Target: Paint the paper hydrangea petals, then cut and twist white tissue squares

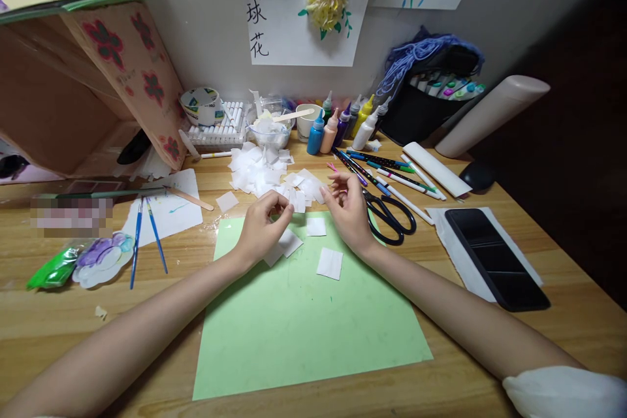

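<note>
My left hand [264, 225] is over the back left of a green sheet [313, 320], thumb and index finger pinched together; whatever they hold is too small to make out. My right hand [349, 209] hovers at the sheet's back right, fingers bent and apart, with nothing visible in it. Between and below the hands lie small white paper squares [330, 264], one partly hidden beside my left hand. A heap of white paper pieces [257, 170] spreads just behind the sheet, close to the fingertips of both hands.
Black-handled scissors [392, 219] lie beside my right hand, with scattered pens [404, 201] behind. A black phone [494, 258] rests at the right. Paint bottles [329, 134] stand at the back. Two blue brushes [137, 241] and a painted palette [102, 260] are at the left.
</note>
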Action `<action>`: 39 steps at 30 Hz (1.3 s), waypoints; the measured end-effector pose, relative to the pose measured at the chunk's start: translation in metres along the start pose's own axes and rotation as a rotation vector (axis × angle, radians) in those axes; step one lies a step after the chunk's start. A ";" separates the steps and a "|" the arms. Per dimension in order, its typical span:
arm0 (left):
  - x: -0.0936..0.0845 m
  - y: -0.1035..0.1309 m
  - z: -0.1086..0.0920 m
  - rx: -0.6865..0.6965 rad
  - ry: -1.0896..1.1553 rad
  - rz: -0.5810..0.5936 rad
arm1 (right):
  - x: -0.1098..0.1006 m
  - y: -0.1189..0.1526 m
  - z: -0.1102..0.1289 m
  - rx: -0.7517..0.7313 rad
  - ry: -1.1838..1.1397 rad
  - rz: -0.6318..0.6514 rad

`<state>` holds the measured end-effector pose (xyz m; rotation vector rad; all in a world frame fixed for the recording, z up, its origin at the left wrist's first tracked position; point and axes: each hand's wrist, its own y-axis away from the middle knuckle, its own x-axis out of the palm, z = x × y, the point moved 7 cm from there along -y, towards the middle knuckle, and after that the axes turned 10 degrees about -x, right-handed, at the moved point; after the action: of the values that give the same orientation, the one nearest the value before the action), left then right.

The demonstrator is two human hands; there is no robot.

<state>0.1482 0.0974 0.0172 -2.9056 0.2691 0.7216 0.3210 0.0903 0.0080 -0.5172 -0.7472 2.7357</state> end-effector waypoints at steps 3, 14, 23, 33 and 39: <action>0.002 0.000 0.000 0.009 0.019 0.029 | 0.015 0.005 0.025 -0.167 0.058 0.240; 0.004 0.003 -0.007 0.087 0.005 0.031 | 0.023 0.008 0.027 -0.158 -0.089 0.312; -0.001 0.004 -0.005 0.082 -0.094 -0.098 | 0.034 0.008 0.006 0.107 -0.368 0.375; -0.002 0.003 -0.004 0.086 -0.094 -0.103 | 0.035 0.010 -0.001 0.168 -0.375 0.376; -0.001 0.004 -0.004 0.084 -0.106 -0.100 | 0.035 0.010 -0.002 0.164 -0.349 0.363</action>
<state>0.1482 0.0933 0.0207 -2.7680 0.1378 0.8232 0.2885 0.0948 -0.0081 -0.1486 -0.5349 3.2425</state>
